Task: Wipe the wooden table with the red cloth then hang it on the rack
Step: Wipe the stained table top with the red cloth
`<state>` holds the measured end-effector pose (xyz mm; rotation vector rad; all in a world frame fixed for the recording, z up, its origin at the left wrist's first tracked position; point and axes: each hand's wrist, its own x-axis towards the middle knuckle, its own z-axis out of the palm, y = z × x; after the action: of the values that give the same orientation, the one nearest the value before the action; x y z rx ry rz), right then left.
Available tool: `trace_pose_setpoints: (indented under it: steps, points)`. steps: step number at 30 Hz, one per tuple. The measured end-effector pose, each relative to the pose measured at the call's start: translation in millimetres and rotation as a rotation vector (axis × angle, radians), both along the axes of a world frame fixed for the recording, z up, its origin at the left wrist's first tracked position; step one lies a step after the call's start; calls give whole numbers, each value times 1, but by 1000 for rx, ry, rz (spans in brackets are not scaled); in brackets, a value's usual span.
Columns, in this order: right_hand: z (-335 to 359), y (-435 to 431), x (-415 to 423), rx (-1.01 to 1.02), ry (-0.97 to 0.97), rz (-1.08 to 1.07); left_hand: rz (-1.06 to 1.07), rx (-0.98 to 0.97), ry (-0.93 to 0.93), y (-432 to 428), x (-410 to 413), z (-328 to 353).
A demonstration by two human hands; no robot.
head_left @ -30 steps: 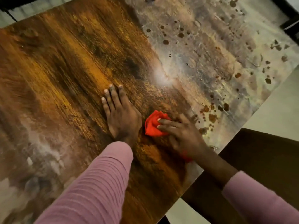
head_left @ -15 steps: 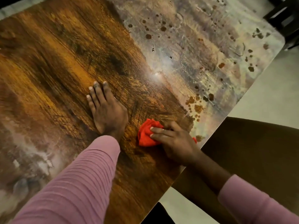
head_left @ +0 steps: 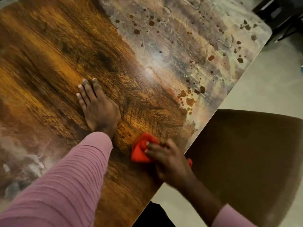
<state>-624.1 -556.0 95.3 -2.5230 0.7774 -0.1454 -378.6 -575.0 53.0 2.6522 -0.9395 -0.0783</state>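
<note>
The wooden table point(head_left: 54, 66) fills most of the view; its middle shows bare brown grain, while a grey dusty film with brown spots point(head_left: 188, 46) covers the far right part. The red cloth point(head_left: 139, 149) lies bunched on the table near its right edge. My right hand point(head_left: 167, 158) presses down on the cloth with its fingers laid over it; a bit of red shows behind the palm. My left hand point(head_left: 98, 110) rests flat on the table to the upper left of the cloth, fingers straight. No rack is in view.
A dark brown chair seat point(head_left: 246, 161) stands close against the table's right edge, over pale floor point(head_left: 270, 79). A dark piece of furniture point(head_left: 282, 15) is at the top right corner. More grey film point(head_left: 19, 158) covers the near left of the table.
My right hand has slid the red cloth toward me along the table's right edge. My left hand has stayed flat on the wood. The view has shifted.
</note>
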Motion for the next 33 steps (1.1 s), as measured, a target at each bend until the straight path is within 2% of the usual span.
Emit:
trace_pose_setpoints:
  steps: [3,7,10,12,14,17,20,25,28,30,33]
  points:
    - [-4,18,-20,-86,-27,-77,-3,-5,21,0,0,1]
    - [-9,-46,-28,-173,42,-512,-30,-28,18,-1,2,3]
    - [-9,-70,-25,-170,56,-700,-61,-35,5,1,1,1]
    - [-10,-42,-19,-143,-13,-782,-70,-38,11,1,0,1]
    - [-11,10,-13,-100,-86,-740,-71,-34,10,2,-2,2]
    - [-14,68,-19,-54,-58,-550,-65,-38,15,1,-2,1]
    - [-18,44,-34,-106,-16,-441,-63,-59,23,2,-3,2]
    - [-5,-65,-51,-163,19,-821,-44,-89,19,4,-5,5]
    - [0,-68,-42,-106,-34,-976,-36,-86,11,1,-8,8]
    - [-3,-32,-37,-68,-80,-885,-52,-83,7,-5,-19,11]
    - [-7,-2,-53,-61,-24,-524,-78,-102,5,-25,-47,17]
